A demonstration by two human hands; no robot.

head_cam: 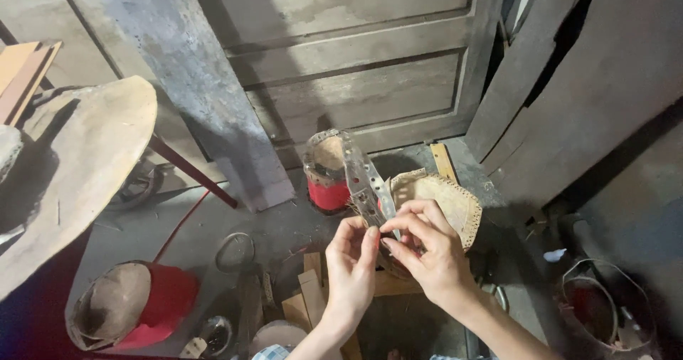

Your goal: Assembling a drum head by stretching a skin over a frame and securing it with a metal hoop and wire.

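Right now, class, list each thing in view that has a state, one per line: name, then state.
left hand: fingers pinched on the punched strip
right hand: fingers pinched on the same strip
punched strip: held up, standing on end
laced hide disc: tilted behind the hands
small red drum: upright on the floor
large red drum: lying on its side
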